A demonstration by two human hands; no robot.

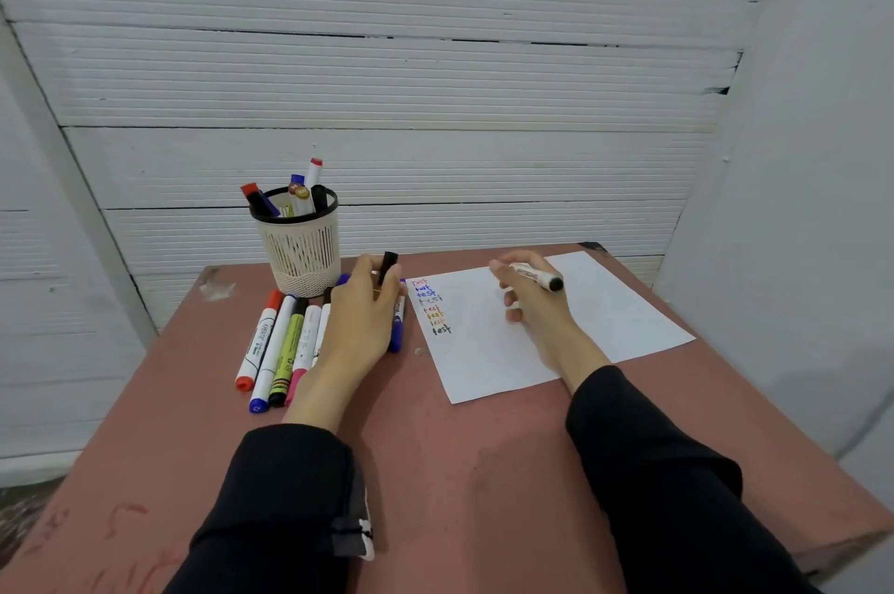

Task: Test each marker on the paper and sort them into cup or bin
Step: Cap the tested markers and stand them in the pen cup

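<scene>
Two black sleeves (653, 472) come in over the pink surface (459, 472). The left hand (363, 317) pinches a black cap (388, 265) w/ its fingertips & covers part of a row of markers (280, 346) lying side by side. The right hand (532, 303) curls round a white marker (534, 275), black tip showing, above the paper (604, 317). The paper lies flat w/ small "test" words (430, 305) in diff colors down its left side. Farther back stands a white cup (300, 249) w/ more markers in it, just beside the left hand.
</scene>
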